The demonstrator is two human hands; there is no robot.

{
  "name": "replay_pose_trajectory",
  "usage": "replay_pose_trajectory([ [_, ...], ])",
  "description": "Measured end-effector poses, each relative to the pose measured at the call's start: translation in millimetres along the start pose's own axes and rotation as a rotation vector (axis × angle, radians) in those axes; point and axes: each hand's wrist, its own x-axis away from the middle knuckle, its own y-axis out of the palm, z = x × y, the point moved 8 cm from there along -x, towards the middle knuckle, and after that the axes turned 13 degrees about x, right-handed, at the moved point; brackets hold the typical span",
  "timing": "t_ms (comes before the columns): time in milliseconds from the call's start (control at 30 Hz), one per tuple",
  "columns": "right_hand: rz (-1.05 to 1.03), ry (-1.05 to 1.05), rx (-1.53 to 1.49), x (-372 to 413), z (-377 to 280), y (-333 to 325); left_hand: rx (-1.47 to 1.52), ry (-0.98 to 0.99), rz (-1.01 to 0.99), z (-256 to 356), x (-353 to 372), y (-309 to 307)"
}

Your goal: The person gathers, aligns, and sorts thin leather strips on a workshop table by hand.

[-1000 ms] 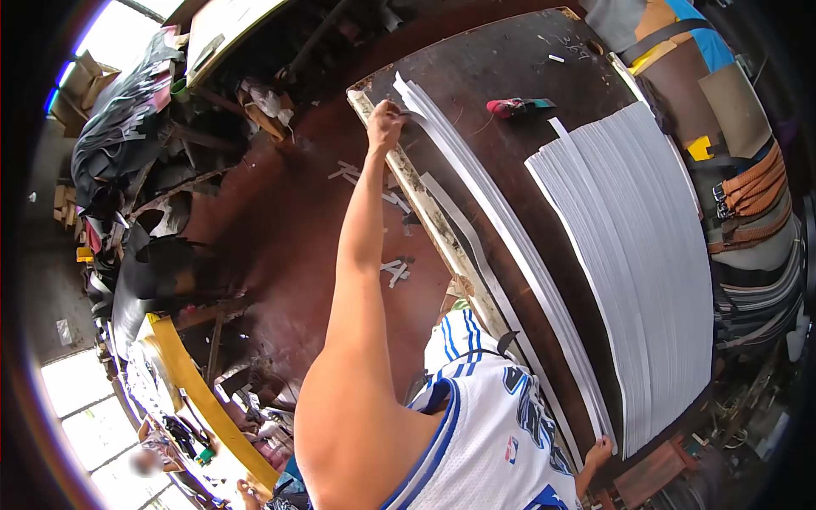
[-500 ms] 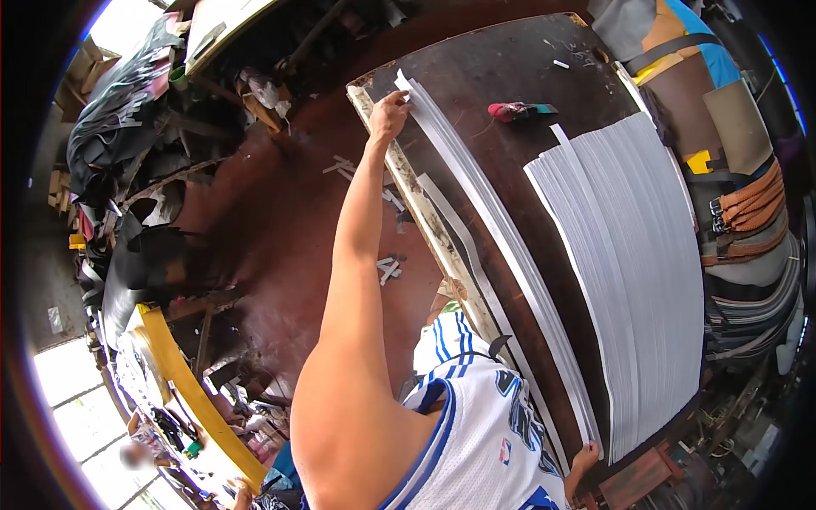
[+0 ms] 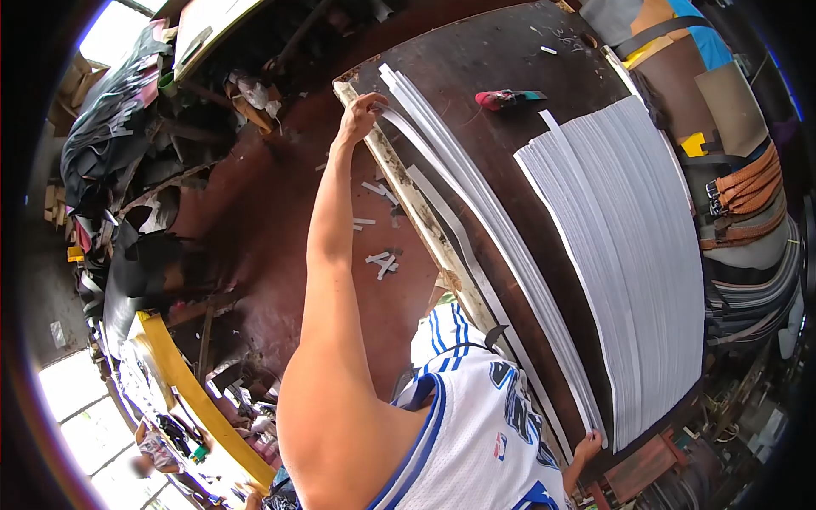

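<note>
My left hand (image 3: 364, 115), its fingers pinched closed, holds the far end of a thin white strip (image 3: 415, 136) over the table's pale, worn edge (image 3: 393, 174). That strip curves away from a narrow bundle of white strips (image 3: 476, 183) lying lengthwise on the dark table (image 3: 501, 64). At the near end of the bundle, my right hand (image 3: 588, 446) is closed with its fingertips on the strip ends. Another loose strip (image 3: 450, 217) lies along the table edge, between the bundle and my body.
A wide layer of white strips (image 3: 629, 263) covers the table's right side. A small red and teal object (image 3: 510, 99) lies beyond the bundle. White scraps (image 3: 382, 262) litter the red floor. Belts (image 3: 748, 191) hang at right; another person (image 3: 157, 450) is at lower left.
My left hand has moved left, drawing the end of one strip away from the bundle. My right hand stays at the near end. The view has shifted slightly.
</note>
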Motion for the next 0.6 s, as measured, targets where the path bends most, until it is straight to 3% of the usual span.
replay_pose_trajectory([
  [333, 0.005, -0.045, 0.051, -6.2, 2.6, 3.6, -0.069, 0.014, 0.076, 12.5, -22.5, 16.9],
  [467, 0.007, -0.056, 0.047, -1.6, 3.9, -1.5, -0.107, -0.106, 0.157, 2.5, -32.4, 23.0],
  [600, 0.029, -0.073, -0.003, -1.8, 5.8, 1.6, -0.104, -0.142, 0.073, 11.8, -34.0, 22.3],
])
